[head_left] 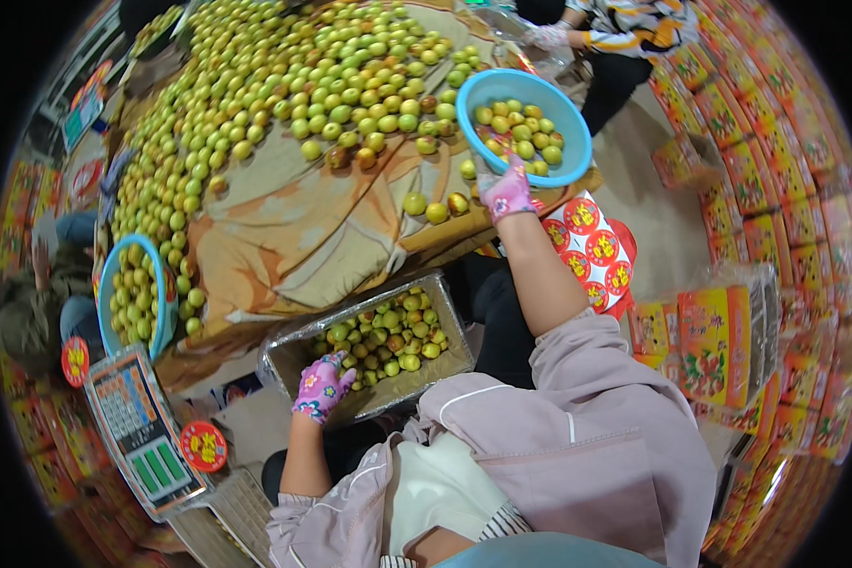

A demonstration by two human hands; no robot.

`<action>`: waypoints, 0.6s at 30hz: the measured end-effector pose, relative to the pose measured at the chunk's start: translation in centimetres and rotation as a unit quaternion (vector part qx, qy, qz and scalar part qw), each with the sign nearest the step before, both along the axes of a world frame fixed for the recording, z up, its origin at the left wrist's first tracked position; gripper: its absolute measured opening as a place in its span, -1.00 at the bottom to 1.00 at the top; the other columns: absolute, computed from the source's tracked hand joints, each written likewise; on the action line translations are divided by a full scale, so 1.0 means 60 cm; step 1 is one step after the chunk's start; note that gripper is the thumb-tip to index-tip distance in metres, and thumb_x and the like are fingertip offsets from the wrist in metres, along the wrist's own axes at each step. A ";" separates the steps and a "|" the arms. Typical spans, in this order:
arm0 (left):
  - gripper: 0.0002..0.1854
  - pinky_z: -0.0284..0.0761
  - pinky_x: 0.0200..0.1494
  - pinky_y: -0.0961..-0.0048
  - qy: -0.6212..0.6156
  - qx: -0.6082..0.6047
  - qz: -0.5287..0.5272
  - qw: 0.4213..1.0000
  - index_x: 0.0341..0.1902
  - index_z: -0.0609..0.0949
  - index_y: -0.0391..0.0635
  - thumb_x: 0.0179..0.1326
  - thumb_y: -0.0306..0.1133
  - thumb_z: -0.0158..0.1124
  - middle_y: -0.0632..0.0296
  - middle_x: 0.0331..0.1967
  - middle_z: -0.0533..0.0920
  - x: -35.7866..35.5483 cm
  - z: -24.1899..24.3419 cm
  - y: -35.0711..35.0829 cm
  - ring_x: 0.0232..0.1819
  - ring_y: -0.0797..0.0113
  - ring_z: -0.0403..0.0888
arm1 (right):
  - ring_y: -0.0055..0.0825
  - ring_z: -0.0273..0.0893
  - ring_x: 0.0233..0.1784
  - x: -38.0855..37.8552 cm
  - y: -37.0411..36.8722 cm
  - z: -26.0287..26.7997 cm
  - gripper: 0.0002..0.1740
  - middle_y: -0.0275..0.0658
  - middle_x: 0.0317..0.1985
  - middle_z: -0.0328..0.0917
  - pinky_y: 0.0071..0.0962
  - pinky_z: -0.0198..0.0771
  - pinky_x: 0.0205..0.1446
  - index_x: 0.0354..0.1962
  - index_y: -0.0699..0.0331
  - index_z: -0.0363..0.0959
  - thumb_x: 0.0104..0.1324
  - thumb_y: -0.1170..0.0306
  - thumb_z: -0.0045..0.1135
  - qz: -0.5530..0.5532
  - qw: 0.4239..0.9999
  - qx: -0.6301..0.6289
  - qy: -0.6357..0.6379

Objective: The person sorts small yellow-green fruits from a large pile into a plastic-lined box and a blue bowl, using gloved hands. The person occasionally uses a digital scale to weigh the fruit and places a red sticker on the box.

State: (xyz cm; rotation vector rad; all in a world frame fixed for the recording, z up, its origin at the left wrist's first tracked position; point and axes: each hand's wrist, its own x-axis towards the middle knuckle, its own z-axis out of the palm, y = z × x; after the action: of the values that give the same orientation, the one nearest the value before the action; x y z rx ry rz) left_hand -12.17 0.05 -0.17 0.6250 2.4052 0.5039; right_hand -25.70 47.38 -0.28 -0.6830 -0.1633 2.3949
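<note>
Round green-yellow fruits, apparently jujubes (337, 113), lie heaped over a patterned cloth (291, 234). My left hand (321, 389), in a pink flowered glove, rests at the near-left part of a plastic-lined box (369, 412) of the same fruit; its fingertips are over the fruit, and whether it holds one cannot be told. My right hand (505, 190), gloved alike, is at the near rim of a light blue plastic basin (581, 167) with fruit inside. Its fingers reach the rim and are partly hidden, so its grip is unclear. A few loose fruits lie left of this hand.
Another blue basin (165, 298) of fruit stands left, by a digital scale (145, 433). A sheet of red round stickers (589, 248) lies right of my right forearm. Stacked printed cartons (752, 234) line the right side. Other people work at upper right and far left.
</note>
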 end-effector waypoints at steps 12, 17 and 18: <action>-0.47 0.51 0.15 0.11 -0.047 -0.053 -0.009 0.997 0.23 0.59 -0.09 0.27 -0.07 0.26 -0.09 0.05 0.66 0.002 -0.010 0.050 0.06 -0.11 0.62 | -0.15 0.52 0.09 -0.003 -0.005 0.017 -0.63 -0.06 0.06 0.49 -0.18 0.59 0.14 0.07 0.41 0.30 0.34 0.48 0.03 0.082 0.994 -0.059 -0.048; -0.46 0.54 0.04 0.10 -0.012 -0.037 -0.038 0.999 0.23 0.58 -0.14 0.29 -0.05 0.27 -0.14 -0.16 0.70 -0.001 -0.015 0.057 -0.10 -0.11 0.68 | -0.21 0.51 0.13 0.012 -0.023 0.044 -0.62 -0.10 0.12 0.47 -0.12 0.56 0.18 0.09 0.35 0.30 0.33 0.49 0.04 0.155 0.987 0.022 -0.036; -0.45 0.53 0.08 0.10 -0.028 -0.031 -0.032 0.999 0.23 0.58 -0.15 0.30 -0.04 0.25 -0.15 -0.09 0.68 -0.001 -0.012 0.059 -0.03 -0.12 0.65 | -0.22 0.51 0.12 0.018 -0.039 0.064 -0.61 -0.11 0.13 0.47 -0.13 0.55 0.19 0.10 0.34 0.30 0.33 0.49 0.04 0.169 0.984 0.046 -0.035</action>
State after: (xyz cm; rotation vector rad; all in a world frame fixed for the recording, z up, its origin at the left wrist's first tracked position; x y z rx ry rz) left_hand -12.24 3.58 -0.87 0.6488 2.3306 0.4136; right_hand -24.63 45.05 3.57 -0.7455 -0.4490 2.6646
